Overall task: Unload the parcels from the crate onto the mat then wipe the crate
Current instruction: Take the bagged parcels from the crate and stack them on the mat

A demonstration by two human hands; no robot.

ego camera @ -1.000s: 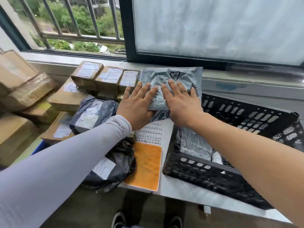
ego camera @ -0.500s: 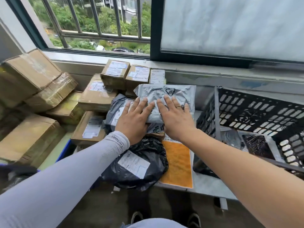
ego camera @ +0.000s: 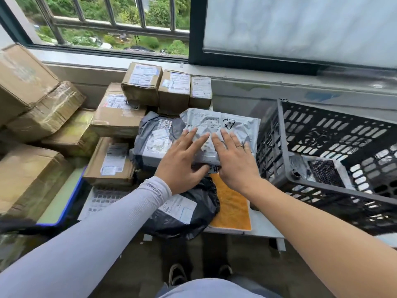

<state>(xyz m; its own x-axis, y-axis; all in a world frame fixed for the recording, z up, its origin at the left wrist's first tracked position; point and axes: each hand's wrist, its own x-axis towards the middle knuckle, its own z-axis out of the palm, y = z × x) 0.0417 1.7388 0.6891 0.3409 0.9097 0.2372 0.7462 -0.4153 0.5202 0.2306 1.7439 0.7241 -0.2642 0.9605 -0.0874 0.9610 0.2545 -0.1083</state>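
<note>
A light grey mailer parcel [ego camera: 227,123] lies on top of the pile of parcels left of the crate. My left hand [ego camera: 182,162] and my right hand [ego camera: 234,162] rest side by side on its near half, fingers straight. The black slotted crate [ego camera: 281,138] stands at the right on the table. A silver-grey bag [ego camera: 297,163] and a dark meshed packet [ego camera: 324,173] lie inside it. The white patterned mat [ego camera: 101,201] shows under the pile. An orange cloth [ego camera: 232,209] lies flat just below my right hand.
A dark grey mailer [ego camera: 154,138] and a black bag parcel [ego camera: 187,214] lie under and beside my left arm. Small labelled cartons [ego camera: 174,89] stand at the back, with large cardboard boxes [ego camera: 28,82] stacked at the left. The window sill [ego camera: 268,78] runs behind.
The grey parcel has come down from in front of the small cartons onto the pile, with both hands still flat on it. My view has turned left, so the crate sits further right.
</note>
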